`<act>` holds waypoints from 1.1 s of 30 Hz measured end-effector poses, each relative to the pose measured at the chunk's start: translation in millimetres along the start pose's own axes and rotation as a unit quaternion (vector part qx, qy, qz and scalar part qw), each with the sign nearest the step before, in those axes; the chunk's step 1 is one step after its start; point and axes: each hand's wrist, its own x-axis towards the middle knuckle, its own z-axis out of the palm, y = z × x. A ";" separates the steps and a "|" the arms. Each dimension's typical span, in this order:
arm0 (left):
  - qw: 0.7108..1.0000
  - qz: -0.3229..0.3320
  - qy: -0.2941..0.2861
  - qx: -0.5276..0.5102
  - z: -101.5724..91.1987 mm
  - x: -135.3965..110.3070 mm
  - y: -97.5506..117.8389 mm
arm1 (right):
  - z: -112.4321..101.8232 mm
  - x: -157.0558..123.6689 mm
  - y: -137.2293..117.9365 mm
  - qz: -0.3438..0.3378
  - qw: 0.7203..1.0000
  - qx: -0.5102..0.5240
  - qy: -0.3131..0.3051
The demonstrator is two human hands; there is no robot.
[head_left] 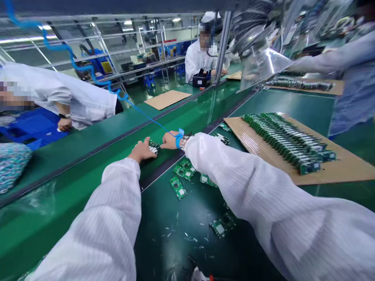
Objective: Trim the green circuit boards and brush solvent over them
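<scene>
Left bare hand point(142, 151) w/ fingers point(151, 153) resting on small green circuit-board strip point(154, 146) near belt edge, grip unclear. Right bare hand point(171, 140) just beside it, fingers point(163, 142) fairly narrow, hold can't be told. Strip mostly covered, so direction + long axis hard to tell. Long neat rows of green PCBs point(284, 140) on brown cardboard sheet point(249, 136) look done; loose square green PCBs point(177, 187) left on dark green bench point(164, 242).
</scene>
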 end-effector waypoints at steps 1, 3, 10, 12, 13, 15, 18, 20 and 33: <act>1.000 0.003 -0.003 -0.001 -0.6 -2.0 -1.9 | 2.2 0.1 -0.9 -0.004 1.000 0.002 -0.006; 1.000 0.006 -0.008 -0.003 -1.5 -5.8 -5.7 | 6.3 0.3 -2.9 -0.011 1.000 0.009 -0.014; 1.000 -0.001 -0.014 -0.001 0.4 -18.8 -13.4 | 6.0 -3.7 -12.4 -0.021 0.997 0.071 -0.020; 1.000 -0.005 -0.008 0.002 -0.1 -23.5 -14.4 | 1.6 -10.1 -13.0 -0.015 0.995 0.098 -0.018; 1.000 -0.004 -0.004 0.003 -1.1 -26.4 -15.1 | -0.7 -14.6 -12.7 -0.011 0.993 0.113 -0.018; 1.000 0.003 0.001 0.005 -5.8 -34.1 -17.4 | -4.7 -26.3 -11.6 0.000 0.989 0.150 -0.016; 0.999 0.037 0.005 0.006 -19.8 -54.6 -22.0 | -7.8 -49.3 -12.4 0.021 0.975 0.219 -0.008; 0.997 0.078 0.003 0.003 -30.9 -78.4 -23.9 | -6.8 -67.2 -17.5 0.037 0.961 0.273 0.002; 0.931 0.345 -0.120 -0.020 5.1 -217.8 4.3 | 65.5 -150.1 -88.5 0.115 0.860 0.493 0.055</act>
